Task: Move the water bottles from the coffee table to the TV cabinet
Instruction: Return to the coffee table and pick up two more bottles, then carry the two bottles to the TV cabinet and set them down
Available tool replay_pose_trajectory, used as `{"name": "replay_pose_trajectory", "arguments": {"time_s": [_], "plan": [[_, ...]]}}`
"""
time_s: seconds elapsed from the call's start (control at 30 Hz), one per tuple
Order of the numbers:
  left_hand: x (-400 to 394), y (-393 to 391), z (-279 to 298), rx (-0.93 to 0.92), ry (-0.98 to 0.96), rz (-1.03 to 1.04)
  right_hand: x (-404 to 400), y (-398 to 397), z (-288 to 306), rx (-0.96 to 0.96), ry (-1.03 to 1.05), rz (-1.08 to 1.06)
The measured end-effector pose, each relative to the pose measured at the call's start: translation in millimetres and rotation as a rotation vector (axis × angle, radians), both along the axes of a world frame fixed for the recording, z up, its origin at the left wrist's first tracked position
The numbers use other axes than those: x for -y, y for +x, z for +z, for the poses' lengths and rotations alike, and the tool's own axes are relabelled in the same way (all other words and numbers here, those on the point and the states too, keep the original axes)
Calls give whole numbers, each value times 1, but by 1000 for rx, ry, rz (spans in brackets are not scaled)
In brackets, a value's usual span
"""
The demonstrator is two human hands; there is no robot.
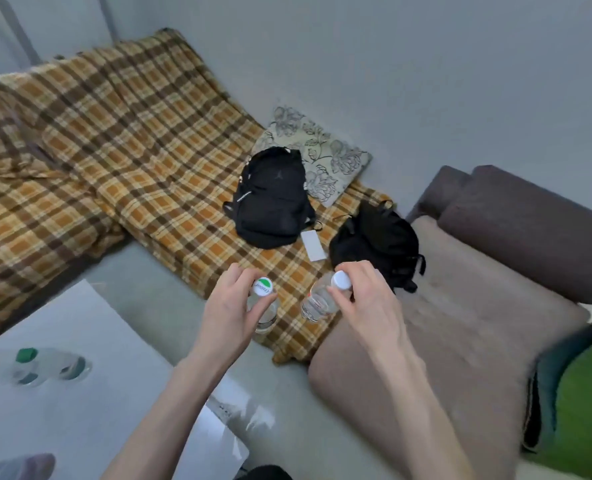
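Carrying clear plastic water bottle, green-white cap (263,299) in my left hand (230,308), white-capped clear bottle (322,299) in right hand (363,299); fingers (339,301) pinching necks; light, slippery, thin-walled; third bottle (50,365) at eight o'clock on tabletop (79,427).

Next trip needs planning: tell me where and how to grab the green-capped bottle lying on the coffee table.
The bottle lies on its side on the table, green cap pointing left. Probably best to come from above and close the grip across the clear mid-body, since the round barrel is exposed on top and both sides and the cap is small.

A pale coffee table (79,410) carries a green-capped water bottle (50,365) lying on its side near the left edge.
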State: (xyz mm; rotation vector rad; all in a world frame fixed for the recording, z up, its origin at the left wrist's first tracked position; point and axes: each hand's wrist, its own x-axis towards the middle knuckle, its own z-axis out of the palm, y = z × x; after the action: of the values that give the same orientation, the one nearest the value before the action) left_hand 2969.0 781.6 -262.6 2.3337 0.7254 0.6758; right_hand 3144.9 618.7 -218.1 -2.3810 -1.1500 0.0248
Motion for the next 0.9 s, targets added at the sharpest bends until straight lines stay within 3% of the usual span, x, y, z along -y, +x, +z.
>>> {"name": "replay_pose_trajectory", "arguments": {"time_s": [0.37, 0.9], "plan": [[205, 167, 16, 24, -23, -445, 283, 84, 15, -28, 58, -515], [547, 309, 37, 94, -165, -878, 640, 96, 27, -66, 104, -917]]}}
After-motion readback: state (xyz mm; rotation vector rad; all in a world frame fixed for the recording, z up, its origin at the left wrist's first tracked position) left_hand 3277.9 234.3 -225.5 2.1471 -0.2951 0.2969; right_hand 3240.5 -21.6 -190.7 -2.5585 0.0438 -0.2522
